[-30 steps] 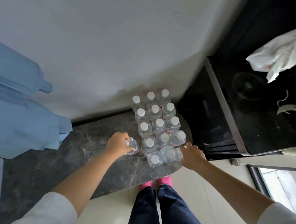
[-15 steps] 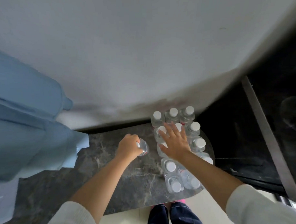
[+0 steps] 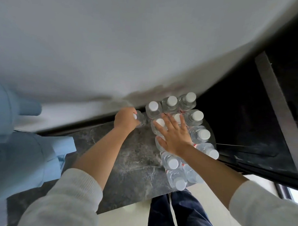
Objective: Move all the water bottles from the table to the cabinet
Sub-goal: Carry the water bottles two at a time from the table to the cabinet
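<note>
Left hand gripped one bottle, fingers curled round it; right hand lay spread-fingered over the pack.

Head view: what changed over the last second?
The left hand carried its single bottle from beside the near rows to the far end of the pack, by the wall. The right hand left the pack's near right corner and now lies spread, fingers straight, over the middle bottle caps. The grouped bottles stayed together on the marble table; the left hand's grip did not change.
</note>
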A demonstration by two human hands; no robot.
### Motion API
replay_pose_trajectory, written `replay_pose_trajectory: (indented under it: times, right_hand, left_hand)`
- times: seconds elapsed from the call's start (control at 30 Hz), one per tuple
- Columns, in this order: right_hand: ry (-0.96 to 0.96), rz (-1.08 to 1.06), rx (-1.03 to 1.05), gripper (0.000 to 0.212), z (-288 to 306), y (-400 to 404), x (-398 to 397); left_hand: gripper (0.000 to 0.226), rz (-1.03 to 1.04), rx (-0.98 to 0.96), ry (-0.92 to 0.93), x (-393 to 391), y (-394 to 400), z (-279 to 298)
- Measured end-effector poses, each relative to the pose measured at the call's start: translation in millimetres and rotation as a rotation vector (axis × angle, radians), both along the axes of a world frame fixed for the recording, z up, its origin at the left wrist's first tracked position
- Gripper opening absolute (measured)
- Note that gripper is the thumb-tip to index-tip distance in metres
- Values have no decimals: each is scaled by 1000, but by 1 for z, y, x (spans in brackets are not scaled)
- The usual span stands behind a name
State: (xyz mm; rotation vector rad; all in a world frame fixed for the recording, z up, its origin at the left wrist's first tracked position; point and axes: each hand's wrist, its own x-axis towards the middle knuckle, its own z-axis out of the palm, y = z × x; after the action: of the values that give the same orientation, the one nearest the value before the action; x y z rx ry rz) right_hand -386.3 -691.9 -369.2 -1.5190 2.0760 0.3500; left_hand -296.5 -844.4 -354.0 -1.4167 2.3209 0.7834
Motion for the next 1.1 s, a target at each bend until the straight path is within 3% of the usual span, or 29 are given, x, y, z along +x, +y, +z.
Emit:
replay_pose_trajectory:
  times: [0.53,0.9,0.97,1.03,1.1]
  right_hand:
    - [14,-6,-7,58,-5,-1,1]
    - [9,10,20,59,-4,2,-2]
    - [-4,17,13,65,-4,1,-3]
    - [-38,6,-22,87,-2,2,-5]
    - [-65,1,-46,88,3,4,-6]
  left_hand:
    - [25,-66,14,22,-22,-11,-13]
    - [47,-181,10,-77,-18,-5,-4]
    - [49,-159,-15,-65,-10,-1,2]
    - [48,-123,-42,-42,0,3,10]
    - [43,-71,-65,-35,14,9,19]
